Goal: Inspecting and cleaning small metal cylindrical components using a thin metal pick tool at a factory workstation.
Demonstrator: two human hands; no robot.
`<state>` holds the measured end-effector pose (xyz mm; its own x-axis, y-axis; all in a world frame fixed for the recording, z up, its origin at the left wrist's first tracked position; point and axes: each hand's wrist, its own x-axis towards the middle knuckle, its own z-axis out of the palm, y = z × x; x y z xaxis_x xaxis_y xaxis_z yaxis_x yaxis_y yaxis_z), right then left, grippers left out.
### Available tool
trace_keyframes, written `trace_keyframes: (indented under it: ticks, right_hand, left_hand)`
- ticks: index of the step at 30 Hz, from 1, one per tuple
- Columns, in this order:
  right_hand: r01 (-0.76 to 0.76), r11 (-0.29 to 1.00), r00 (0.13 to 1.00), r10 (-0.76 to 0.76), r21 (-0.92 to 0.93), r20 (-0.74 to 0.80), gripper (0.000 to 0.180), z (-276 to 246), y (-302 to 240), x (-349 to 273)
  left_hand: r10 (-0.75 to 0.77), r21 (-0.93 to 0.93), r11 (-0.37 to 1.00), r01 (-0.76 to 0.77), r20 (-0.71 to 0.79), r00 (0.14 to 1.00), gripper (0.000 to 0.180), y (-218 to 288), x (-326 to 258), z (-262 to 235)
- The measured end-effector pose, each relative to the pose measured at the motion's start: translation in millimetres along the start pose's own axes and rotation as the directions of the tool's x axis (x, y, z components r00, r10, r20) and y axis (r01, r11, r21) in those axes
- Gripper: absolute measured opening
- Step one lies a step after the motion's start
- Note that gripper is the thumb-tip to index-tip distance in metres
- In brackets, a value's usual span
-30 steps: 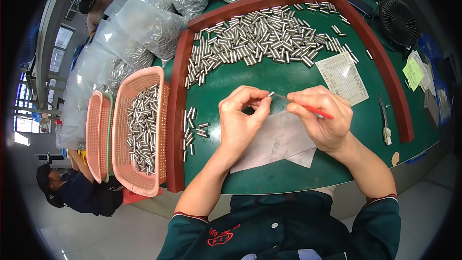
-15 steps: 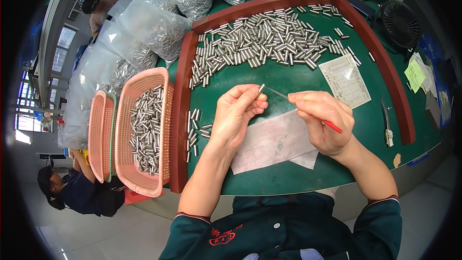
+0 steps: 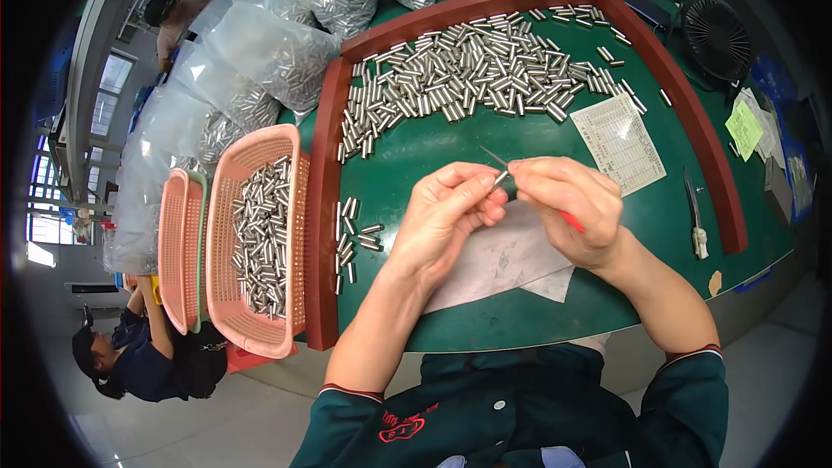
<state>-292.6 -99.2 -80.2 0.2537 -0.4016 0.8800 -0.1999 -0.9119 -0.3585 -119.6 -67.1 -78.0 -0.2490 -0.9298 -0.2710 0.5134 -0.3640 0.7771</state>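
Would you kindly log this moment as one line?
left hand: pinches metal pin | right hand: holds red-handled tool | over green mat

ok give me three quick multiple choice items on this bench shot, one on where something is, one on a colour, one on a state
1. Where is the pink basket holding metal pins?
A. left of the green mat
B. right of the fan
C. on the printed slip

2. What colour is the handle of the thin tool in the right hand?
A. blue
B. red
C. yellow

3. What is the left hand doing?
A. lying flat
B. pinching a small metal pin
C. gripping a bag

Answers:
1 A, it sits past the mat's red-brown left border.
2 B, red shows below the fingers.
3 B, fingertips close on the pin.
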Motion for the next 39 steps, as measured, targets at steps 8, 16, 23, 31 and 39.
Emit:
trace_keyframes:
  ticks: [8,16,23,31,39]
  right_hand:
    - [0.045,0.996,0.995,-0.038,0.079,-0.091,0.018,-2.7,-5.6,2.9]
    - [0.040,0.996,0.997,-0.035,0.084,-0.065,0.018,-1.4,-8.2,2.8]
    - [0.025,0.998,0.998,-0.021,0.063,-0.056,0.023,0.8,-10.6,4.8]
    - [-0.029,0.999,0.995,0.031,0.023,-0.093,0.026,-3.6,-11.2,2.8]
    - [-0.001,1.000,1.000,0.001,0.010,0.007,0.024,-8.6,-16.2,5.8]
  left_hand:
    - [0.003,-0.133,0.991,-0.024,-0.157,0.988,0.012,1.7,2.1,-11.1]
    - [0.009,-0.124,0.992,-0.032,-0.180,0.984,0.013,0.8,1.6,-11.4]
    - [0.066,-0.031,0.997,-0.072,-0.166,0.984,0.012,1.6,1.6,-7.1]
    - [0.165,0.115,0.982,-0.151,-0.123,0.979,0.014,-1.3,0.5,2.0]
    - [0.263,0.259,0.941,-0.215,-0.163,0.951,0.012,-2.9,1.0,5.6]
